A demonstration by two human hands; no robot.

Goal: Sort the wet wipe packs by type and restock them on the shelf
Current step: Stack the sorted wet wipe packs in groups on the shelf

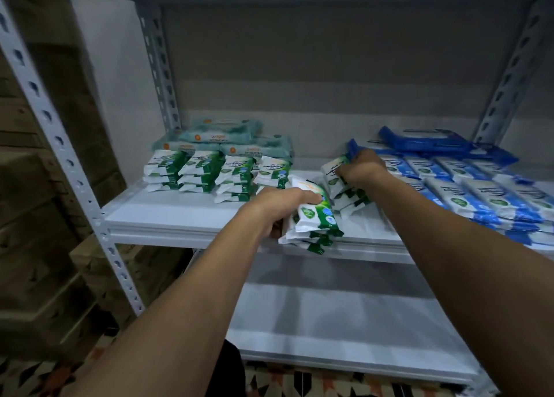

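Head view: both bare forearms extend forward over the white shelf board. Left hand, knuckles up, thumb across the top, grips a stack of green-and-white wipe packs that overhangs the board's front edge. Right hand, reaching further in, fingers curled, grips a second green-and-white stack standing on the board mid-shelf, just beside the blue packs. Left of the hands, four short stacks of green-and-white packs sit in a row; behind them lie larger pale teal packs. Right of the hands, rows of blue-and-white packs fill the board, with larger dark blue packs at the rear. Lower shelf board shows beneath. Perforated grey upright stands at left, brown cartons beyond it.
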